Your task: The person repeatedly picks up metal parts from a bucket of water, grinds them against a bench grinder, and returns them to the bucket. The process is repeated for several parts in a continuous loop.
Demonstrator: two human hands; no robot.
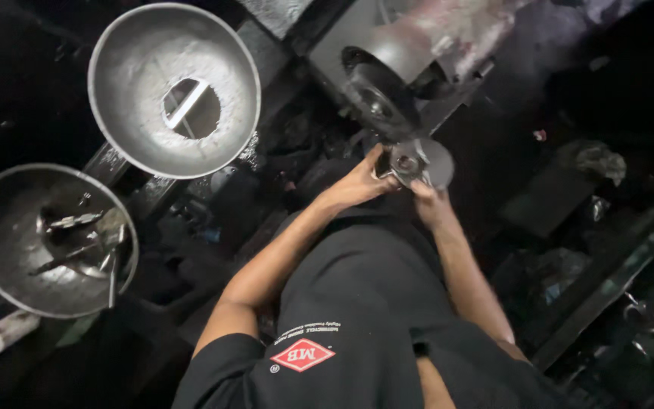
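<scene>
Together, our left hand (359, 182) and right hand (429, 203) grip a round metal part (420, 161) against the grinding wheel (378, 100), upper centre.

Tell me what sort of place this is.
Probably a small metalworking or polishing workshop. Both hands, left hand and right hand, press a round metal piece near a motor-driven wheel; beside them sit metal bowls, one holding hand tools, amid dark grime.
</scene>
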